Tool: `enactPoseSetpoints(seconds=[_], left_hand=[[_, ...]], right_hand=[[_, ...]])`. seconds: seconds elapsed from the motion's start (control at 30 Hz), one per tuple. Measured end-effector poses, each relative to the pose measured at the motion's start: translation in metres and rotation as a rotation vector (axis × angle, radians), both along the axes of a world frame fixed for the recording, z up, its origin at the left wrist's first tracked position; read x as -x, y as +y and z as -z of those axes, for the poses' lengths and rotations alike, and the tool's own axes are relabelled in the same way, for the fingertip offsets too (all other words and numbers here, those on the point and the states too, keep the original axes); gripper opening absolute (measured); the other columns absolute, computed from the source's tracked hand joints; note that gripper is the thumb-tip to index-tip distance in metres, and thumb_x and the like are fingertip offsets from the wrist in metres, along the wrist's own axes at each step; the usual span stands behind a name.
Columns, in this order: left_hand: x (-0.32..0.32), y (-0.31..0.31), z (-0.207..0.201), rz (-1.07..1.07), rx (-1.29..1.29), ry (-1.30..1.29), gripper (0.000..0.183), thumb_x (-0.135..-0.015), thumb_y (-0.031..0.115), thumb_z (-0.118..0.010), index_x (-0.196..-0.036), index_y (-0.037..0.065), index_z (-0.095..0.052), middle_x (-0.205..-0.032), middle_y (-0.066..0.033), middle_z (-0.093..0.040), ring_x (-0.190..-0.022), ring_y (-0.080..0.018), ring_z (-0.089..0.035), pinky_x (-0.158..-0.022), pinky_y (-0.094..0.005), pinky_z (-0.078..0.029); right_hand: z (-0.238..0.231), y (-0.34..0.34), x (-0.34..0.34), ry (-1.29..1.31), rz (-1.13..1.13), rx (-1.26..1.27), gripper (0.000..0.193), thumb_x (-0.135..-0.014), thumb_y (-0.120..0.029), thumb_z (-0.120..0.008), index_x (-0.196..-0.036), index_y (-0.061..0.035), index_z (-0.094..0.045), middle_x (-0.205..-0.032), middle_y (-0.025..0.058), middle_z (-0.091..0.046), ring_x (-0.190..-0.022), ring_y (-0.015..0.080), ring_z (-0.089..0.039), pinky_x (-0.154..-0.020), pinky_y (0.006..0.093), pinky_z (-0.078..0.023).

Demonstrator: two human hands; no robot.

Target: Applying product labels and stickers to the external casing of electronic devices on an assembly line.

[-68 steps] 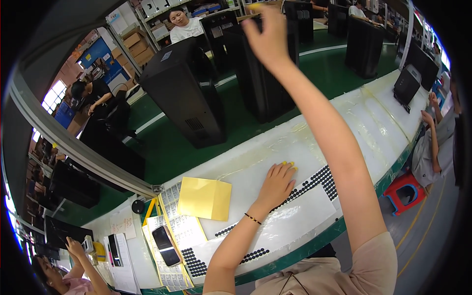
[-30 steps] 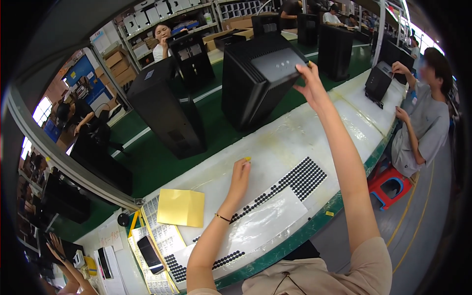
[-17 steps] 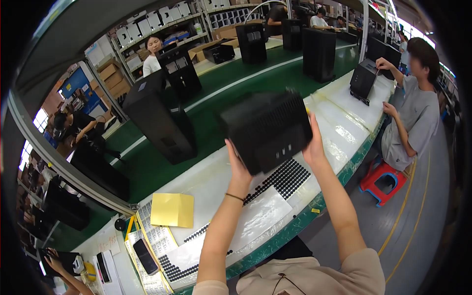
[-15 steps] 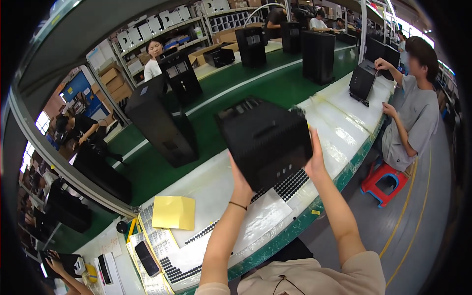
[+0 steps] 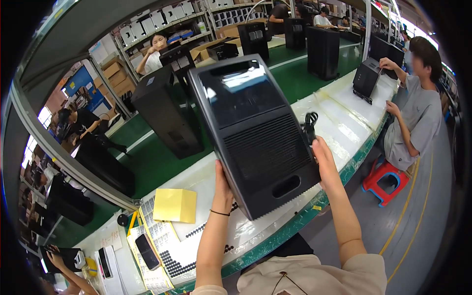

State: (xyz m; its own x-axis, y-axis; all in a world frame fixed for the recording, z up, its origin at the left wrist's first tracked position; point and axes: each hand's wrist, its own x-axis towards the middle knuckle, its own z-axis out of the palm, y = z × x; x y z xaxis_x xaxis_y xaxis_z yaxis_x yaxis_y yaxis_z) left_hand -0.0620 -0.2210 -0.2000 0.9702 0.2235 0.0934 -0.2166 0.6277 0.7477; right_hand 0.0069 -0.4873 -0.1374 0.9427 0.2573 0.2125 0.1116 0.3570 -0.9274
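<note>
Clamped between left hand (image 5: pixel 222 183) and right hand (image 5: pixel 326 161) — a two-sided grip that probably steadies its bulk — the black appliance (image 5: pixel 255 140) is tilted over the worktop (image 5: pixel 332 125) (where a folded yellow sheet (image 5: pixel 172 205) lies).

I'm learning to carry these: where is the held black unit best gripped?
Probably by the opposite sides of the black unit, near its oval slot, coming from left and right as the left hand and right hand do: it looks broad, boxy and tilted.
</note>
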Motion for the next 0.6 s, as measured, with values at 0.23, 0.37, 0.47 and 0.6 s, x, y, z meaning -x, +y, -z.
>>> enactPoseSetpoints(seconds=[0.23,0.37,0.47,0.6], left_hand=[[0.046,-0.005,-0.053,-0.472,-0.524,-0.192,0.112,-0.063,0.059,-0.081,-0.143,0.002,-0.026,-0.135,-0.0127,-0.042,-0.125,-0.0245,-0.042,-0.103,-0.0361,-0.036],[0.066,-0.015,-0.070,-0.680,-0.733,-0.271,0.123,-0.057,0.044,-0.090,-0.146,0.001,-0.015,-0.140,-0.0142,-0.035,-0.129,-0.0260,-0.039,-0.106,-0.0384,-0.033],[0.077,0.005,-0.051,-0.918,-1.021,-0.327,0.127,-0.055,0.039,-0.092,-0.146,0.001,-0.013,-0.140,-0.0153,-0.035,-0.128,-0.0269,-0.039,-0.105,-0.0389,-0.034],[0.076,0.006,-0.016,-0.815,-0.988,-0.385,0.125,-0.053,0.036,-0.093,-0.144,0.001,-0.016,-0.140,-0.0166,-0.034,-0.129,-0.0289,-0.038,-0.105,-0.0409,-0.034]], right_hand=[[0.029,0.067,-0.028,-0.410,0.229,0.161,0.053,-0.097,-0.044,-0.048,-0.120,0.0034,-0.048,-0.112,0.0114,-0.057,-0.102,0.0195,-0.052,-0.095,0.0303,-0.039],[0.052,0.112,-0.057,-0.060,-0.291,-0.136,0.072,-0.097,-0.059,-0.034,-0.136,0.0003,-0.040,-0.129,0.0136,-0.050,-0.120,0.0214,-0.046,-0.105,0.0305,-0.031],[0.007,0.148,-0.009,-0.050,-0.393,-0.013,0.065,-0.099,-0.050,-0.040,-0.141,-0.0007,-0.035,-0.138,0.0101,-0.043,-0.124,0.0201,-0.043,-0.105,0.0304,-0.032],[0.092,0.162,-0.071,-0.485,-0.458,0.018,0.052,-0.100,-0.024,-0.043,-0.146,-0.0053,-0.030,-0.149,0.0098,-0.032,-0.137,0.0231,-0.027,-0.114,0.0350,-0.021]])
